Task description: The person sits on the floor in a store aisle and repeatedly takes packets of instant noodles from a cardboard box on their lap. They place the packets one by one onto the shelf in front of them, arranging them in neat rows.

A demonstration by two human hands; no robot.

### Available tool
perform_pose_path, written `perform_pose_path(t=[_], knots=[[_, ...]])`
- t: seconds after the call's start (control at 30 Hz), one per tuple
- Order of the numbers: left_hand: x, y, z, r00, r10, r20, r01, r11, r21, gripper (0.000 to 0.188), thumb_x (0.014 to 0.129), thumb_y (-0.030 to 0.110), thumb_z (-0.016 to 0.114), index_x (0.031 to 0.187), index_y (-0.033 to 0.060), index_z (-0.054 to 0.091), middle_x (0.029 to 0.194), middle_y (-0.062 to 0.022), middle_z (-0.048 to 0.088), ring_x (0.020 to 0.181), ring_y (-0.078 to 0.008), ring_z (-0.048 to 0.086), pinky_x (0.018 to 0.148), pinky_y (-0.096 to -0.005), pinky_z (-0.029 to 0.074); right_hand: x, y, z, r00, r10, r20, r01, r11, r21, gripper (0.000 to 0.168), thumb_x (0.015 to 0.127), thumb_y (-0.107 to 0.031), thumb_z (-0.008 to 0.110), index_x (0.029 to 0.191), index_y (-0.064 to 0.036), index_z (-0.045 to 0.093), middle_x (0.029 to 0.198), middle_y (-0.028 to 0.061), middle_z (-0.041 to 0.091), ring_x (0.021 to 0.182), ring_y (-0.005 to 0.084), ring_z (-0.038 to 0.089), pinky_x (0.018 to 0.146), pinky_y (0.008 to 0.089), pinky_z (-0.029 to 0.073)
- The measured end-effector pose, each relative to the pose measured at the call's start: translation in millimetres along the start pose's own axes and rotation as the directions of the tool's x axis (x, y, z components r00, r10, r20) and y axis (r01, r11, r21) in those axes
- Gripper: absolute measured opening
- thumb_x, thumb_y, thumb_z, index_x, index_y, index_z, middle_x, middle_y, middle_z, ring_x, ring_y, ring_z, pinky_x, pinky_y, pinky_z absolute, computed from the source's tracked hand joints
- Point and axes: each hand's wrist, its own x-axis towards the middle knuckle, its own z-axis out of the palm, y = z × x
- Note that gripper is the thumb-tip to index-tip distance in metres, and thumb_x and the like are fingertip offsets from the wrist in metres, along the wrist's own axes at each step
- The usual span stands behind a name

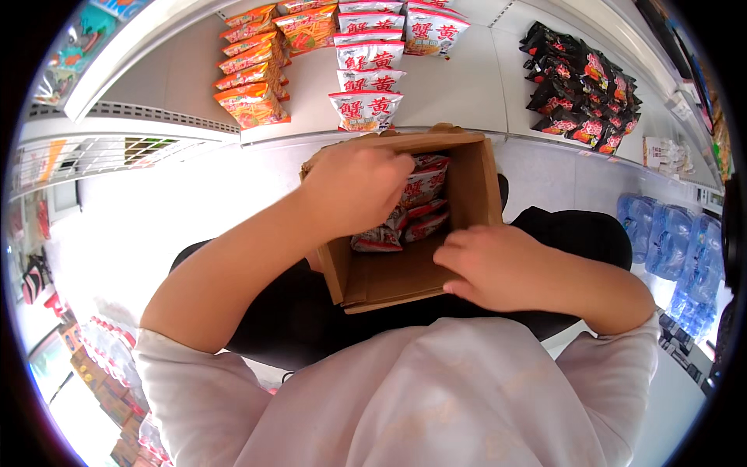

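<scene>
An open cardboard box sits at my lap, below the front edge of a white shelf. Inside it lie several silver-and-red snack packets. My left hand is over the box's left side, fingers curled down beside the packets; whether it grips one cannot be seen. My right hand is at the box's near right rim, fingers bent towards the opening, with no packet seen in it. On the shelf above the box stands a row of matching silver-and-red packets.
Orange snack packets stand at the shelf's left and black packets at its right. A white wire rack is at the left. Blue-tinted plastic bottles stand on the right. My knees flank the box.
</scene>
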Motion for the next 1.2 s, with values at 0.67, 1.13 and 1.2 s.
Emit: perform_pose_path(t=[0.67, 1.13, 1.2], knots=[[-7.2, -30.5, 91.8, 0.747, -0.402, 0.529, 0.382, 0.911, 0.154, 0.049, 0.091, 0.027, 0.071, 0.135, 0.0068, 0.064, 0.144, -0.0263, 0.048, 0.130, -0.0441, 0.057, 0.106, -0.0534, 0.051, -15.5, 30.1, -7.0, 0.973, -0.102, -0.206, 0.098, 0.995, -0.034, 0.028, 0.092, -0.023, 0.075, 0.110, -0.005, 0.063, 0.106, 0.0109, 0.062, 0.105, 0.0317, 0.064, 0.085, 0.0436, 0.051], [-6.9, -29.6, 99.2, 0.928, -0.136, 0.347, 0.100, 0.988, 0.120, 0.045, 0.089, 0.015, 0.069, 0.133, 0.0084, 0.063, 0.154, -0.0219, 0.042, 0.128, -0.0404, 0.060, 0.104, -0.0503, 0.054, -5.5, 46.7, -8.0, 0.970, -0.055, -0.235, 0.011, 0.982, -0.186, 0.024, 0.092, -0.023, 0.075, 0.107, -0.007, 0.065, 0.105, 0.0096, 0.063, 0.103, 0.0297, 0.063, 0.087, 0.0425, 0.050], [-4.7, -27.9, 101.5, 0.943, -0.059, 0.327, 0.003, 0.986, 0.169, 0.044, 0.088, 0.015, 0.069, 0.131, 0.0100, 0.065, 0.156, -0.0185, 0.042, 0.127, -0.0371, 0.061, 0.103, -0.0496, 0.054, -2.8, 46.5, -6.1, 0.974, -0.067, -0.217, 0.026, 0.982, -0.189, 0.024, 0.092, -0.023, 0.075, 0.107, -0.007, 0.065, 0.105, 0.0093, 0.063, 0.105, 0.0296, 0.063, 0.089, 0.0426, 0.051]])
